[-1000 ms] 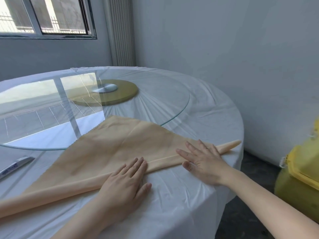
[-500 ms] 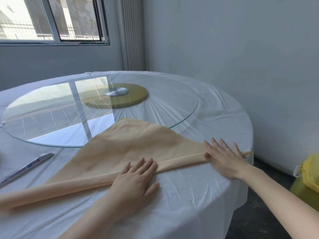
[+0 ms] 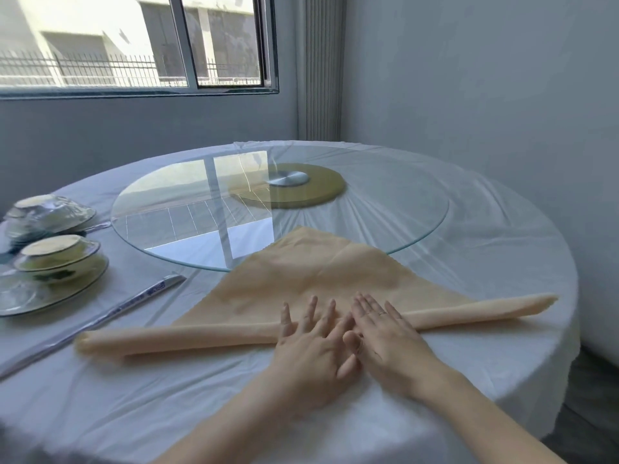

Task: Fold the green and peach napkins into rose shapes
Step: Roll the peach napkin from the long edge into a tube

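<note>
The peach napkin lies on the white-covered round table as a triangle, its point resting on the glass turntable and its near long edge rolled into a tube from left to right. My left hand presses flat on the middle of the roll with fingers spread. My right hand lies flat beside it, fingers straight, thumb touching my left hand. No green napkin is in view.
A glass turntable with a yellow-green hub sits in the table's middle. Wrapped bowl-and-plate sets stand at the left. A wrapped pair of chopsticks lies left of the napkin. The table edge drops off at the right.
My right hand slid left along the roll from its right end to the middle, beside my left hand. The view lifted and swung left, bringing the dishes into sight.
</note>
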`<state>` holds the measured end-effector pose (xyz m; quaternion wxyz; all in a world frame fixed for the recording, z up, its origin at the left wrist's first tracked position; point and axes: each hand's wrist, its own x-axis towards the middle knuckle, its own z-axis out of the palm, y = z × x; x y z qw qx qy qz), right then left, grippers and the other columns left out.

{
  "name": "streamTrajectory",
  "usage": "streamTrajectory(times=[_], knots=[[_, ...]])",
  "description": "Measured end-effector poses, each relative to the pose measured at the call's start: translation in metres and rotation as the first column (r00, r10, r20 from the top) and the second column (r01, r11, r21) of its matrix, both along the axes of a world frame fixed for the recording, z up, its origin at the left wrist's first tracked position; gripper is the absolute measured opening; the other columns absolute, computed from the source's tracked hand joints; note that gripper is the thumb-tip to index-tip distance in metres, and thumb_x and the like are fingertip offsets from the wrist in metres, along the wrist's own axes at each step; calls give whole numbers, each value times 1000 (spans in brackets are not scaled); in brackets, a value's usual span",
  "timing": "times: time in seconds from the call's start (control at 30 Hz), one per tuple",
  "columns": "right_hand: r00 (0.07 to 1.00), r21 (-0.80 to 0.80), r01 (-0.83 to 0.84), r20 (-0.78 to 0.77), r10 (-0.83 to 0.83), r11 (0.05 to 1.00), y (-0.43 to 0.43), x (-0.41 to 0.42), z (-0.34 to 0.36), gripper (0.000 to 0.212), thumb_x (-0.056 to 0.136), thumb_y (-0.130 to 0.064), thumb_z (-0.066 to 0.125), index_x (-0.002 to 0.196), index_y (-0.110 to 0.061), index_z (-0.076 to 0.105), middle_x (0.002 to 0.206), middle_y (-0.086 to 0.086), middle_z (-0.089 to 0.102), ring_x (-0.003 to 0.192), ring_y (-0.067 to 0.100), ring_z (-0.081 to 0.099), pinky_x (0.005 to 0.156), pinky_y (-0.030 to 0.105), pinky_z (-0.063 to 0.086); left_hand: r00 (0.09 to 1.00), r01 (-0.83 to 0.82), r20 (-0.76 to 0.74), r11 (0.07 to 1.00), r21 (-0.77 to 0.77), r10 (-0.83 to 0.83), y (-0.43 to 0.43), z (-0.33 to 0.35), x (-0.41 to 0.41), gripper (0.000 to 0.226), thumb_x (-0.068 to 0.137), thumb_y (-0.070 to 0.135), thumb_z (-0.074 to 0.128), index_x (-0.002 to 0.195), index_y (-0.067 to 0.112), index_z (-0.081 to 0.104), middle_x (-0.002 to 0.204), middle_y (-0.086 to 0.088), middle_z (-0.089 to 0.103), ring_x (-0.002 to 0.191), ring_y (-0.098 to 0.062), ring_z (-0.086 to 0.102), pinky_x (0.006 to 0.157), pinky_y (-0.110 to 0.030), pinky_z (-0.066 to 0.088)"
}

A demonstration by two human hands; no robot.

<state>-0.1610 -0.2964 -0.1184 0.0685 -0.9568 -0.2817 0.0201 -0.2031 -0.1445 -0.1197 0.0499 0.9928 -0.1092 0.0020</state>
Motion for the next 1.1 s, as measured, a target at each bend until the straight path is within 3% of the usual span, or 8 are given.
streamTrajectory(times=[0.1,0.23,0.4,0.57,0.67,0.87,1.1], knots=[[1000,-18,7,-7,-7,1000,0,-2,2,133,38,-80,-42,148,-16,-7,157,-3,-10,142,5,-15,110,23,-15,997,-63,-33,998,30,64,8,-2,-9,98,64,70,-9,150,23,-2,158,0,-10,143,-22,-20,109,-55,-15],[1000,-30,15,-6,-15,999,0,-4,3,131,38,-80,-42,149,-18,-8,157,-4,-11,142,5,-15,111,24,-15,984,-133,-110,987,85,142,32,2,-21,81,82,75,14,148,33,-7,158,4,-13,143,-30,-16,111,-58,-10],[1000,-39,-10,-7,10,999,10,-7,6,108,43,-81,-37,142,-43,-16,157,-5,-15,144,15,-15,114,37,-9,979,-157,-121,986,50,162,37,8,-26,70,88,68,23,147,40,-3,158,9,-11,144,-33,-13,109,-62,-6],[996,-42,-81,22,82,996,33,-12,0,120,43,-77,-41,148,-32,-6,156,-9,-14,139,3,-19,114,36,-10,982,-140,-122,989,45,145,39,8,-26,75,88,69,23,148,35,-5,158,8,-11,144,-33,-12,110,-63,-4],[996,-26,-88,14,89,996,31,-9,-4,117,46,-78,-39,148,-31,-6,156,-13,-13,134,-3,-20,116,34,-8,981,-124,-145,992,32,127,50,9,-28,80,86,71,27,149,32,-4,157,10,-12,144,-28,-16,110,-61,-10],[997,-42,-79,-2,79,996,32,-11,-2,119,45,-79,-40,148,-32,-4,155,-15,-12,142,3,-14,115,33,-7,982,-163,-91,985,54,167,85,2,-40,95,63,83,1,147,39,-7,156,16,-14,143,-28,-17,110,-60,-12],[997,-60,-78,2,78,995,32,-10,-2,115,46,-77,-41,147,-34,-8,155,-16,-13,134,-5,-18,114,31,-7,971,-212,-101,976,37,215,108,0,-47,96,61,82,1,147,39,-6,156,16,-13,144,-27,-16,112,-58,-7]])
